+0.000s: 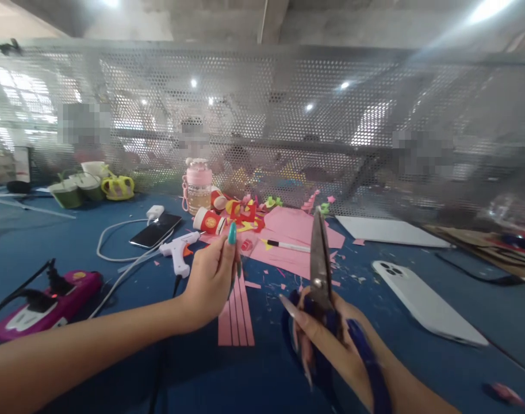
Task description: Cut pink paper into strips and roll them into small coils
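Two plugs point(58, 280) in the purple power strip point(87, 283) at far left, with white cable point(102, 241) looping across the tabletop point(139, 290) beyond: a possible snag for the left forearm, close by. Next rightward, the glue gun point(179, 259), nozzle aimed right, black cord running down beneath that forearm; could be dragged along by a careless pull, or could burn a knuckle if hot (impossible to tell from here).

Then the left grip point(210, 282), thumb and fingers pressed together, over the far end of the pink strips point(236, 322); cannot tell whether pinching any paper. Strips side by side between both hands, long axis running away from the body, near ends squared. Might skew or crease if brushed by the wrist.

Past the gap, pink sheets point(283, 259) with a pen point(288, 246) on top, apt to roll if bumped. In front of those, scissors point(320, 259) in the right grip point(331, 339), fingers closed round the dark blue handles. Blades close together, tips up and away, long axis roughly parallel to the strips, leaning slightly left. If swung left, could nick the left fingertips.

Rightmost, the white phone point(426, 299), slanting from far left to near right; could be knocked by a wide right forearm.
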